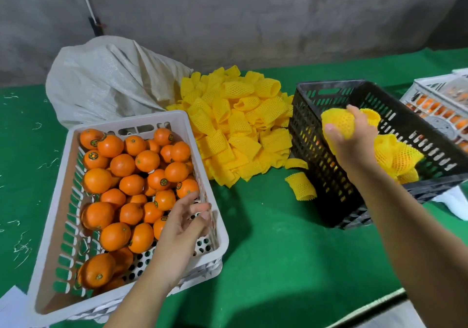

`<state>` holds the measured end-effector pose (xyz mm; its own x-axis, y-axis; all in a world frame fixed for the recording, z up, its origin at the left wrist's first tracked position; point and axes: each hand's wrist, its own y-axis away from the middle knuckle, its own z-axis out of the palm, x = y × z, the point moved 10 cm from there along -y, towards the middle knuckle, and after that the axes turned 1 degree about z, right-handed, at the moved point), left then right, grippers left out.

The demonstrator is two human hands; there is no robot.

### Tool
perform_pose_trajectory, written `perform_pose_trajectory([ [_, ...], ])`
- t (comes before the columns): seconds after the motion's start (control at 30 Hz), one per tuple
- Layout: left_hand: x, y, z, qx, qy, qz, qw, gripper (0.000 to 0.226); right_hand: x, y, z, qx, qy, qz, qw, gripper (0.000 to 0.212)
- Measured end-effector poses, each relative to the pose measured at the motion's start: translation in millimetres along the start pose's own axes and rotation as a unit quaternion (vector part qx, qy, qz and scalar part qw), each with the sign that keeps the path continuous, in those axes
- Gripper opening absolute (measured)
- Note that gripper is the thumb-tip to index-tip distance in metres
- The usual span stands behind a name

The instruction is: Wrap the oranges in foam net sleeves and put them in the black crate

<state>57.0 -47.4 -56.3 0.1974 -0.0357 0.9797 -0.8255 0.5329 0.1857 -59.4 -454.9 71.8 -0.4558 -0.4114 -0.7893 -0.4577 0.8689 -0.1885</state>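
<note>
R hand (pixel 350 135) grips a wrapped orange (pixel 338 125) over the black crate (pixel 329 175), which sits tilted toward the person near the table's right edge, prob so sleeved fruit drops in easily; a few wrapped ones (pixel 397 158) already lie inside. L hand (pixel 187 222), fingers loose and holding nothing, hovers over the near right corner of the white crate (pixel 210 175) of bare oranges (pixel 141 175) w/ the next one in easy reach. Foam net sleeves (pixel 235 122) are piled btwn the two crates, reachable by either hand.
</note>
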Motion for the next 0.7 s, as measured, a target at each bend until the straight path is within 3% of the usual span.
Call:
perform_pose_trajectory([
  [0.07, -2, -1, -2, 0.017, 0.009, -0.015, 1.000, 0.051, 32, -21, -25, 0.032, 0.034, 0.060, 0.997, 0.071],
  [0.2, -1, -2, 1, 0.018, 0.017, -0.037, 0.999, 0.046, 84, -21, -11, -0.062, 0.233, 0.113, 0.964, 0.087],
  [0.47, -8, -4, -8, 0.037, -0.006, -0.070, 0.997, 0.033, 88, -13, 23, -0.100, 0.437, 0.005, 0.894, 0.091],
  [0.53, -1, -10, -22, 0.024, -0.074, -0.047, 0.996, 0.033, 87, -10, 28, -0.102, 0.465, -0.020, 0.879, 0.095],
  [0.57, 7, -16, -36, 0.014, -0.163, -0.009, 0.986, 0.035, 85, -8, 31, -0.102, 0.481, -0.041, 0.870, 0.097],
  [0.6, 13, -25, -57, 0.019, -0.284, 0.029, 0.958, 0.039, 81, -6, 35, -0.100, 0.498, -0.072, 0.859, 0.098],
  [0.63, 13, -33, -86, 0.039, -0.412, 0.049, 0.909, 0.047, 75, -1, 42, -0.098, 0.512, -0.113, 0.846, 0.097],
  [0.7, -9, -54, -157, 0.088, -0.594, -0.057, 0.798, 0.068, 67, 12, 60, -0.110, 0.514, -0.194, 0.828, 0.092],
])
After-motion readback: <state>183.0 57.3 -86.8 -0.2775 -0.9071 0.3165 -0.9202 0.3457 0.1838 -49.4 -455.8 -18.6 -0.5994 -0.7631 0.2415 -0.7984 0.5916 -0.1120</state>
